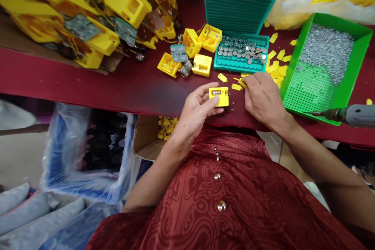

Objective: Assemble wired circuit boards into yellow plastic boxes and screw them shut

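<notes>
My left hand (pixel 197 110) grips a small yellow plastic case (pixel 222 97) just above the table's front edge. Silvery button cells (pixel 216 93) show in its uncovered compartment. To the right, my right hand (pixel 262 99) has its fingertips closed on a small yellow battery cover (pixel 241 83). Two more yellow covers (pixel 222 77) lie on the red cloth between the hands and the teal tray (pixel 216 65). That tray holds rows of button cells, some of them loose on top.
A green basket of screws (pixel 312 19) stands at the right, with an electric screwdriver (pixel 345 115) over its front edge. Behind the teal tray rises a stack of teal trays (pixel 234 8). Yellow housings with wires (pixel 129 4) pile up at the left. Below sits a plastic-lined blue crate (pixel 52 175).
</notes>
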A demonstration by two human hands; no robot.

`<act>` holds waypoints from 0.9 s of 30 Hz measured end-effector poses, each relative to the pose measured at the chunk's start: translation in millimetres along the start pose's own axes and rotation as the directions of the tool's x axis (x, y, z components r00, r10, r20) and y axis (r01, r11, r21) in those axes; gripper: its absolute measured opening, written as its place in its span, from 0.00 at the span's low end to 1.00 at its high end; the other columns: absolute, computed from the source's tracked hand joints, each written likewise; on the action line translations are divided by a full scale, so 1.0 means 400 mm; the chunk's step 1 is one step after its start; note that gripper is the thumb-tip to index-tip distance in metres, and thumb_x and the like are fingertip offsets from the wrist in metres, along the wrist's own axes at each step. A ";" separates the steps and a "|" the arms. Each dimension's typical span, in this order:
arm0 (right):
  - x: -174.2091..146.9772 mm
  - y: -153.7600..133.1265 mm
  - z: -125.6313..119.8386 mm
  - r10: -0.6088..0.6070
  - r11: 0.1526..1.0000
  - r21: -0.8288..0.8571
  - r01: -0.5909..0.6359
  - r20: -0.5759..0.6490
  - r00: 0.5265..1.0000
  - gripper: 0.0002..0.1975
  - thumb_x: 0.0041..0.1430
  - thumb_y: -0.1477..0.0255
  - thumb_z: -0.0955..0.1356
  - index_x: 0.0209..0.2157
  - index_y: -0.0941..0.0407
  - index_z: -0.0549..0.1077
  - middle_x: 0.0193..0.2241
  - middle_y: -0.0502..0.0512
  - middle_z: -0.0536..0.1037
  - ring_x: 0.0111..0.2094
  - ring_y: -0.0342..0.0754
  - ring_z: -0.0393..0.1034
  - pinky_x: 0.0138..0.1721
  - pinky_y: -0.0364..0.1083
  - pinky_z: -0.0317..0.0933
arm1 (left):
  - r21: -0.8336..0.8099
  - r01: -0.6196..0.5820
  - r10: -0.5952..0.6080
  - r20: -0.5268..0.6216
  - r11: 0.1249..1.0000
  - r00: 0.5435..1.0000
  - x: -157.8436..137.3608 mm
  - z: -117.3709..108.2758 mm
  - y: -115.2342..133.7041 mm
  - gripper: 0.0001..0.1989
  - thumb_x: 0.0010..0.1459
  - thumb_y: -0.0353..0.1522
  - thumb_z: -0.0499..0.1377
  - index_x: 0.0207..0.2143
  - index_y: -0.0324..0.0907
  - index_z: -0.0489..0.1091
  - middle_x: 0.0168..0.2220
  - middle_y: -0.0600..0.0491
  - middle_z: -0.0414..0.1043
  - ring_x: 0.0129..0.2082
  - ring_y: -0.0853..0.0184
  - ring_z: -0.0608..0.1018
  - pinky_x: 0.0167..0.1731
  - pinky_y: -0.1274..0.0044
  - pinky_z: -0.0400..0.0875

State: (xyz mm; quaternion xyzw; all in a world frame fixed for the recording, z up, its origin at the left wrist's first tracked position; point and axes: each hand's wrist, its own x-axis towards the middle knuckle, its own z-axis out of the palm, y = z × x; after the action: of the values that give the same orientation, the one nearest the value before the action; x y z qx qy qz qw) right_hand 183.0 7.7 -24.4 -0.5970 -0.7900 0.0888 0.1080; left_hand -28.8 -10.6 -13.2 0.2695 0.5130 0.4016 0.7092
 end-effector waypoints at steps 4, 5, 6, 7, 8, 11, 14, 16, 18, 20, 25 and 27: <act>0.017 0.000 -0.031 -0.041 0.993 0.109 0.044 -0.032 0.999 0.14 0.63 0.78 0.64 0.45 0.56 0.80 0.40 0.62 0.79 0.45 0.56 0.74 0.51 0.55 0.69 | -0.055 0.021 -0.023 -0.021 0.998 1.000 0.002 0.006 0.009 0.21 0.56 0.27 0.71 0.52 0.39 0.76 0.42 0.50 0.83 0.38 0.68 0.85 0.34 0.79 0.84; 0.020 0.002 -0.039 -0.043 0.986 0.159 0.047 -0.030 0.999 0.13 0.63 0.77 0.66 0.45 0.56 0.81 0.40 0.61 0.80 0.43 0.55 0.75 0.51 0.55 0.70 | -0.072 0.032 -0.034 -0.024 0.997 0.999 0.002 0.007 0.013 0.20 0.56 0.27 0.71 0.52 0.38 0.76 0.41 0.51 0.83 0.37 0.69 0.85 0.33 0.80 0.83; 0.022 0.005 -0.045 -0.050 0.977 0.207 0.054 -0.025 0.998 0.13 0.64 0.75 0.67 0.46 0.56 0.82 0.40 0.60 0.82 0.42 0.54 0.76 0.50 0.54 0.71 | -0.084 0.042 -0.044 -0.025 0.996 0.999 0.001 0.008 0.017 0.20 0.56 0.26 0.70 0.51 0.38 0.76 0.41 0.51 0.83 0.36 0.69 0.85 0.33 0.81 0.83; 0.022 0.007 -0.050 -0.062 0.967 0.244 0.066 -0.024 0.998 0.14 0.65 0.74 0.68 0.49 0.56 0.82 0.41 0.60 0.83 0.41 0.53 0.76 0.49 0.54 0.72 | -0.092 0.052 -0.055 -0.022 0.994 0.998 0.000 0.010 0.022 0.19 0.56 0.26 0.70 0.51 0.38 0.76 0.41 0.52 0.83 0.36 0.70 0.85 0.33 0.81 0.83; 0.020 0.009 -0.053 -0.079 0.960 0.268 0.085 -0.030 0.996 0.16 0.65 0.74 0.68 0.52 0.56 0.82 0.43 0.59 0.84 0.42 0.53 0.77 0.50 0.54 0.73 | -0.099 0.065 -0.067 -0.016 0.993 0.998 -0.001 0.011 0.028 0.19 0.56 0.25 0.70 0.51 0.39 0.76 0.41 0.52 0.83 0.36 0.70 0.85 0.34 0.81 0.83; 0.009 0.010 -0.054 -0.125 0.954 0.263 0.144 -0.089 0.988 0.15 0.69 0.73 0.68 0.52 0.54 0.83 0.46 0.59 0.85 0.45 0.53 0.79 0.52 0.54 0.74 | -0.138 0.136 -0.135 0.020 0.981 0.991 -0.003 0.014 0.042 0.17 0.59 0.24 0.67 0.50 0.38 0.76 0.41 0.52 0.83 0.36 0.69 0.87 0.34 0.81 0.83; 0.004 0.010 -0.052 -0.116 0.960 0.237 0.151 -0.154 0.981 0.12 0.74 0.68 0.67 0.46 0.52 0.84 0.41 0.59 0.83 0.44 0.53 0.78 0.49 0.53 0.74 | -0.184 0.200 -0.194 0.052 0.962 0.980 -0.002 0.015 0.048 0.14 0.60 0.23 0.65 0.49 0.37 0.76 0.39 0.51 0.83 0.34 0.67 0.88 0.32 0.81 0.83; 0.006 0.010 -0.052 -0.092 0.957 0.255 0.139 -0.187 0.978 0.12 0.74 0.65 0.68 0.43 0.51 0.85 0.41 0.60 0.81 0.45 0.53 0.77 0.48 0.53 0.74 | -0.181 0.197 -0.190 0.053 0.964 0.980 -0.001 0.013 0.046 0.15 0.60 0.23 0.66 0.49 0.37 0.76 0.40 0.51 0.83 0.35 0.67 0.88 0.32 0.81 0.83; 0.008 0.010 -0.053 -0.081 0.940 0.313 0.138 -0.187 0.979 0.11 0.74 0.65 0.69 0.42 0.51 0.84 0.41 0.59 0.81 0.44 0.52 0.77 0.48 0.52 0.74 | -0.153 0.164 -0.160 0.041 0.974 0.986 0.000 0.009 0.042 0.16 0.59 0.24 0.67 0.50 0.38 0.77 0.41 0.51 0.83 0.36 0.68 0.87 0.33 0.80 0.83; 0.007 0.006 -0.057 -0.082 0.907 0.399 0.137 -0.151 0.985 0.10 0.73 0.67 0.69 0.42 0.51 0.84 0.38 0.56 0.82 0.39 0.49 0.78 0.46 0.50 0.74 | -0.125 0.128 -0.126 0.023 0.984 0.992 0.001 0.007 0.038 0.17 0.59 0.25 0.68 0.51 0.38 0.77 0.42 0.51 0.83 0.37 0.69 0.86 0.34 0.81 0.83; -0.005 -0.024 -0.067 -0.042 0.807 0.586 0.066 -0.055 0.998 0.10 0.71 0.72 0.68 0.47 0.54 0.82 0.33 0.50 0.83 0.28 0.42 0.75 0.35 0.43 0.70 | -0.116 0.113 -0.115 -0.005 0.987 0.993 0.003 0.013 0.037 0.15 0.60 0.23 0.67 0.50 0.38 0.77 0.41 0.52 0.83 0.35 0.71 0.85 0.33 0.82 0.83; -0.006 -0.033 -0.069 -0.053 0.804 0.589 0.081 -0.064 0.997 0.07 0.70 0.71 0.69 0.44 0.55 0.80 0.33 0.50 0.83 0.30 0.42 0.76 0.35 0.43 0.70 | -0.117 0.126 -0.127 0.003 0.985 0.992 0.003 0.018 0.038 0.14 0.61 0.23 0.65 0.49 0.37 0.77 0.41 0.51 0.84 0.34 0.71 0.86 0.32 0.82 0.83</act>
State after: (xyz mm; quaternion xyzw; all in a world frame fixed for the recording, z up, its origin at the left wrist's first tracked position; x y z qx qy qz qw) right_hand 179.2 2.2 5.4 -0.5073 -0.7412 0.3131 0.3087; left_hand -26.1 -1.3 0.4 0.1933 0.5065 0.3856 0.7466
